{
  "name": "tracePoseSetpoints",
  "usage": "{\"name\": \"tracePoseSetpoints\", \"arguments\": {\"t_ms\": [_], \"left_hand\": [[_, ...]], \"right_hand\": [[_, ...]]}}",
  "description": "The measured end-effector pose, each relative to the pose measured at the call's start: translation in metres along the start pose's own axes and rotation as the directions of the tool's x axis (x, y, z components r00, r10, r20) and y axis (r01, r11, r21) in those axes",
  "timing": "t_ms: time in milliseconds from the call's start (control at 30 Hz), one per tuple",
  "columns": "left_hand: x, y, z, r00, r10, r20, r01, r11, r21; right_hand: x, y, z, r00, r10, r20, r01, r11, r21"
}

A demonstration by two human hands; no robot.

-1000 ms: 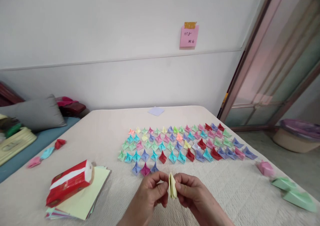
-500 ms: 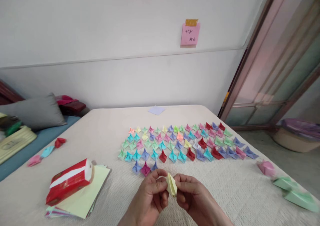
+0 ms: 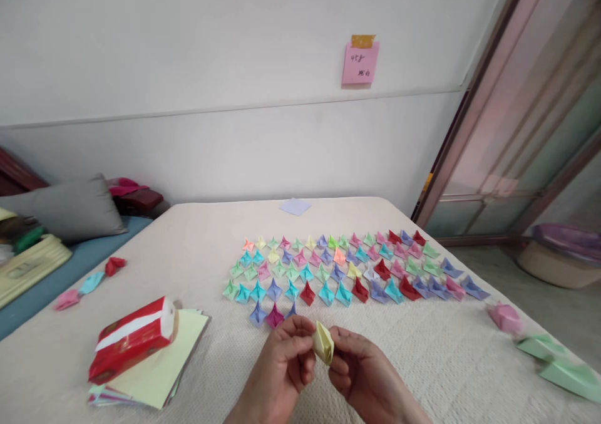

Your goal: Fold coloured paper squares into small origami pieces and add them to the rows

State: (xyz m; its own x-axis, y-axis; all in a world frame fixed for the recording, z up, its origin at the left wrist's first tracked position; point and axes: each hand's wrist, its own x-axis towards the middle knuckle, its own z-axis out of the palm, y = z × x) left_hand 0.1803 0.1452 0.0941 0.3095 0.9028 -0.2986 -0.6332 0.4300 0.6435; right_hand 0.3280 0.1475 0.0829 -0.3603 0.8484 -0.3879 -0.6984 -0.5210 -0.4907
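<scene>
A small pale yellow folded paper boat (image 3: 323,343) is held up between my two hands, above the front of the light quilted surface. My left hand (image 3: 287,364) pinches its left side between thumb and fingers. On its right side, the thumb and curled fingers of my right hand (image 3: 359,364) grip the paper. Just beyond the hands, a magenta paper boat (image 3: 275,315) stands between two purplish-blue ones, the right one partly hidden by my left hand. Behind them, rows of small colourful paper boats (image 3: 327,293) are lined up.
At the left, a red tissue pack (image 3: 136,339) rests on a stack of coloured paper (image 3: 162,374). Bigger green paper boats (image 3: 570,377) and a pink one (image 3: 505,317) sit along the right edge. A lilac sheet (image 3: 295,206) lies near the wall, below a taped pink note (image 3: 360,64).
The yellow paper boat has turned slightly between my fingers, and its folds show at a different angle. My right hand has tilted a little. The view has shifted slightly.
</scene>
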Motion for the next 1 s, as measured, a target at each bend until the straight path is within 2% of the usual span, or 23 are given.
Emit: {"name": "tracePoseSetpoints", "arguments": {"t_ms": [167,300,400,500,633,833,1000], "left_hand": [[0.002,-0.001,-0.001,0.999,-0.015,-0.035,0.015,1.000,0.001],[0.002,-0.001,0.000,1.000,0.024,-0.019,-0.024,0.999,0.034],[0.000,0.001,0.000,0.999,0.050,-0.022,-0.048,0.996,0.075],[-0.002,0.003,0.000,0.999,0.024,-0.021,-0.022,0.994,0.110],[-0.003,0.003,-0.001,0.999,0.010,0.046,-0.019,0.980,0.199],[-0.001,-0.001,-0.002,0.991,0.099,0.086,-0.126,0.905,0.407],[0.006,-0.003,-0.008,0.968,0.246,0.055,-0.236,0.806,0.543]], "right_hand": [[0.000,0.001,0.000,1.000,-0.006,0.005,0.006,1.000,-0.003],[-0.001,-0.001,0.001,0.999,-0.035,0.023,0.036,0.999,-0.035],[-0.005,-0.005,0.003,0.993,-0.112,0.031,0.115,0.979,-0.168],[-0.010,-0.007,0.008,0.981,-0.192,0.030,0.191,0.925,-0.329],[-0.012,-0.008,0.012,0.967,-0.249,0.047,0.240,0.845,-0.478],[-0.006,-0.007,0.006,0.936,-0.342,0.087,0.325,0.742,-0.586],[0.001,-0.005,-0.004,0.954,-0.298,0.026,0.251,0.751,-0.610]]}}
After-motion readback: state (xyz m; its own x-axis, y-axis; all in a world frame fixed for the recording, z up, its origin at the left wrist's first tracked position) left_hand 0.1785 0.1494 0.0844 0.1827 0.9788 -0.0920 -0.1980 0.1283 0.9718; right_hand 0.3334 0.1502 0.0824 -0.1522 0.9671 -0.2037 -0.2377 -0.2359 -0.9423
